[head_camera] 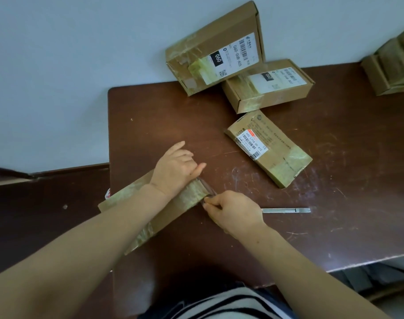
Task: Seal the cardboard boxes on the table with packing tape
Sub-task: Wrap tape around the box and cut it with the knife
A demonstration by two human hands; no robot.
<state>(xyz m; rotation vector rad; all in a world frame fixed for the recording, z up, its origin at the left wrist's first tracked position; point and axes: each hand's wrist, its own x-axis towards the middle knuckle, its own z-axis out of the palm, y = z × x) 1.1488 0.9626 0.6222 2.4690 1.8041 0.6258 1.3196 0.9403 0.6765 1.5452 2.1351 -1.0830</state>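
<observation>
Left hand (175,168) flat, pressing closed box (171,218); right hand (233,211) pinching tape (206,187) at box end. Contents hidden.

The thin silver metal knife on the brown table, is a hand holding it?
No, the thin silver metal knife lies on the brown table while the right hand pinches clear tape instead.

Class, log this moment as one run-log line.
left grip: presses box | right grip: pinches tape at box end | metal tool: lying on table
</observation>
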